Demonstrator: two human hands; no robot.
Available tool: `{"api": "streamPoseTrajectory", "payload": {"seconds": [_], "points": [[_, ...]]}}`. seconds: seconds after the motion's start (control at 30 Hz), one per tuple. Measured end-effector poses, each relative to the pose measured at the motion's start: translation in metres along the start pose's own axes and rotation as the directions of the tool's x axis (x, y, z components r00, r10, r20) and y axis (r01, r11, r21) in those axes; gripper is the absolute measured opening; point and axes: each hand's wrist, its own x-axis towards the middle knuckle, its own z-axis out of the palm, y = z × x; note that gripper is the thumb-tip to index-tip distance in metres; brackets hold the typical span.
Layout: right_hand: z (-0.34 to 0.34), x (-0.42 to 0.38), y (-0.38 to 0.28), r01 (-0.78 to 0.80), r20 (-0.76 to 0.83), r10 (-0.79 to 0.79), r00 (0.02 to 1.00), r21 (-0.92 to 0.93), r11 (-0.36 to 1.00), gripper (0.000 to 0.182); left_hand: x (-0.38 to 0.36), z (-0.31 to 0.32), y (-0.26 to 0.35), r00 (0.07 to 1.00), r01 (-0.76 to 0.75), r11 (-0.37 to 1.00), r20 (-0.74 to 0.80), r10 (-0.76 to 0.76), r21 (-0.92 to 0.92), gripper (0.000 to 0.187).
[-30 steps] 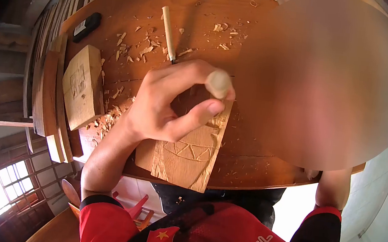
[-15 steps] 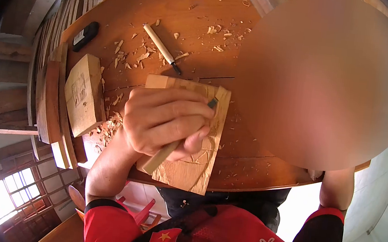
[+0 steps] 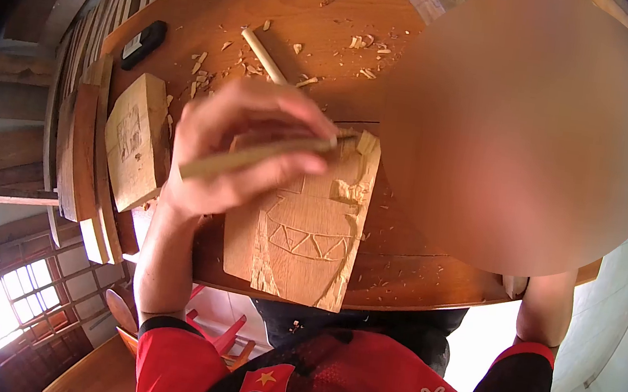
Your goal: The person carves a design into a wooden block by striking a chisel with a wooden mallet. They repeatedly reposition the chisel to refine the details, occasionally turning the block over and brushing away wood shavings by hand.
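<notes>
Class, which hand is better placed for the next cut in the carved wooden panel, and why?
Left. The left hand holds the chisel, its tip at the top edge of the carved panel; the right hand is hidden behind a blur.

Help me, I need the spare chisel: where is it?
Head view: the spare chisel lies on the table among shavings, just beyond the left hand and the carved board.

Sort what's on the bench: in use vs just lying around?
In use:
left hand
chisel, gripped in that hand, tip at the panel's top edge
carved panel

Lying about:
spare chisel
wood block
black case
shavings
bench

Right hand: hidden behind the blur.
</notes>
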Motion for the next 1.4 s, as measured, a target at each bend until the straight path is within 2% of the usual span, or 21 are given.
{"api": "streamPoseTrajectory", "payload": {"seconds": [0.03,0.1,0.2,0.3,0.33,0.37,0.43,0.47,0.5,0.57,0.63,0.83,0.93,1.03,1.13,1.23,1.3,1.4], "points": [[0.001,-0.001,0.0,-0.004,-0.015,0.004,1.0,0.001,1.0,0.033,0.001,0.002,0.008,0.986,0.124,0.992,-0.112,-0.126,-0.028,0.045],[0.003,-0.002,0.0,-0.006,-0.046,0.006,0.999,0.001,1.0,0.033,-0.002,-0.009,0.001,0.985,0.082,0.993,-0.146,-0.094,-0.087,0.035],[0.001,-0.003,-0.002,-0.028,-0.043,0.025,0.999,-0.055,0.998,0.03,-0.003,-0.007,0.004,0.985,0.108,0.985,-0.118,-0.124,-0.136,0.033],[0.011,0.011,0.012,0.121,-0.069,-0.158,0.985,-0.375,0.919,0.032,0.003,-0.001,0.005,0.999,0.047,0.999,-0.026,-0.047,0.003,0.033],[0.016,0.017,0.014,0.137,-0.074,-0.189,0.979,-0.447,0.884,0.036,0.003,0.003,0.007,0.995,0.09,0.991,-0.04,-0.094,-0.103,0.028],[0.02,0.021,0.011,0.202,-0.027,-0.264,0.964,-0.57,0.796,0.035,0.004,0.003,0.008,0.992,0.112,0.988,-0.044,-0.117,-0.107,0.027],[0.024,0.031,0.01,0.228,0.019,-0.308,0.951,-0.717,0.659,0.036,0.002,0.003,0.011,0.983,0.163,0.979,-0.06,-0.171,-0.119,0.026],[0.028,0.034,0.009,0.215,0.022,-0.296,0.955,-0.736,0.642,0.034,0.002,0.0,0.006,0.993,0.092,0.986,-0.055,-0.101,-0.142,0.025],[0.032,0.037,0.008,0.204,0.025,-0.282,0.959,-0.753,0.626,0.034,0.002,0.001,0.007,0.987,0.117,0.977,-0.085,-0.134,-0.176,0.024],[0.038,0.041,0.011,0.231,0.034,-0.301,0.953,-0.726,0.648,0.033,0.001,0.002,0.008,0.969,0.166,0.956,-0.141,-0.204,-0.243,0.023],[0.044,0.042,0.016,0.301,0.04,-0.357,0.933,-0.627,0.718,0.031,0.001,0.002,0.006,0.962,0.179,0.963,-0.17,-0.215,-0.203,0.021],[0.054,0.036,0.0,0.138,0.006,-0.161,0.987,-0.545,0.827,0.03,0.002,0.004,0.006,0.948,0.238,0.959,-0.177,-0.264,-0.152,0.023],[0.05,0.034,0.004,0.168,0.012,-0.195,0.981,-0.562,0.81,0.03,0.001,0.006,0.004,0.954,0.23,0.947,-0.139,-0.265,-0.223,0.024],[0.041,0.033,0.006,0.105,-0.011,-0.131,0.991,-0.538,0.837,0.03,0.0,0.007,0.003,0.953,0.239,0.943,-0.129,-0.273,-0.232,0.022],[0.03,0.031,0.011,0.124,-0.065,-0.2,0.978,-0.587,0.8,0.026,0.0,0.013,0.002,0.961,0.215,0.946,-0.123,-0.249,-0.242,0.022],[0.02,0.031,0.003,-0.002,-0.265,-0.095,0.959,-0.344,0.939,0.026,-0.001,0.012,0.003,0.965,0.233,0.96,-0.084,-0.248,-0.156,0.021],[0.012,0.03,-0.002,0.046,-0.349,-0.176,0.921,-0.35,0.936,0.025,0.0,0.011,0.001,0.968,0.222,0.962,-0.085,-0.238,-0.159,0.023],[0.006,0.027,-0.01,0.065,-0.373,-0.216,0.902,-0.378,0.923,0.018,0.001,0.013,0.001,0.973,0.198,0.971,-0.094,-0.211,-0.136,0.025]]}}
